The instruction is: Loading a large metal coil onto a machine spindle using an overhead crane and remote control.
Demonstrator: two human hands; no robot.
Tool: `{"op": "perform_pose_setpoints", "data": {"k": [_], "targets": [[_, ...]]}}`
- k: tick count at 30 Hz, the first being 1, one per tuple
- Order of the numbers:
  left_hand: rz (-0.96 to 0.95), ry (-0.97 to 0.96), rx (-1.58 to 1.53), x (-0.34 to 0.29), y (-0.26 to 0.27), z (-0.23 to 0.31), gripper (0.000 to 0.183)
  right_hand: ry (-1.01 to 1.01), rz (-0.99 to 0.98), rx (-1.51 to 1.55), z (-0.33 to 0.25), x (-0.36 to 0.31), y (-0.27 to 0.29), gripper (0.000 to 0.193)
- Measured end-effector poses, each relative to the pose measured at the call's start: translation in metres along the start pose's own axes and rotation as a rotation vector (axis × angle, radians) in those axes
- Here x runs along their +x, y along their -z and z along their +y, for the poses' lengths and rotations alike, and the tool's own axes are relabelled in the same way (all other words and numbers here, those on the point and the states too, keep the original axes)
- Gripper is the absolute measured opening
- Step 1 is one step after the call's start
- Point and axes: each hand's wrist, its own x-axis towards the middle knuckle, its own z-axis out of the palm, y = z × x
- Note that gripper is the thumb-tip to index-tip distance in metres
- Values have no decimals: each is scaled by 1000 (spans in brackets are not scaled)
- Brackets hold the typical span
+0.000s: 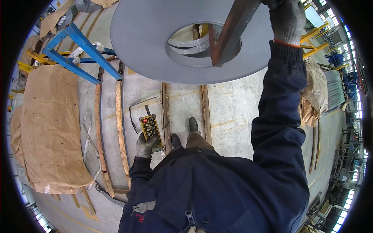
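Dark blue jacket (221, 186) nearest, right sleeve (278, 105) raised. Right gloved hand (288, 21) at upper edge, beside brown metal bar (237, 29); fingers cut off, grip can't be told. Bar's lower end shows across central hole of grey coil (142, 39). Left gloved hand (145, 147): fingers closed around yellow button remote (150, 126), above pale floor (233, 101), left of shoes (193, 124).

navy zip jacket (229, 190), grey gloves (288, 23), dark shoes (193, 124)
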Motion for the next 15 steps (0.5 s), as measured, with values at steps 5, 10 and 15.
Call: {"op": "perform_pose_setpoints", "data": {"k": [5, 10, 15], "targets": [[-23, -7, 30, -17, 4, -7, 44, 56, -44, -22, -34, -24, 9, 54], [12, -58, 16, -37, 21, -31, 43, 127, 23, -14, -77, -62, -2, 53], [121, -82, 5, -76, 46, -50, 42, -32, -212, 291, -103, -83, 83, 20]]}}
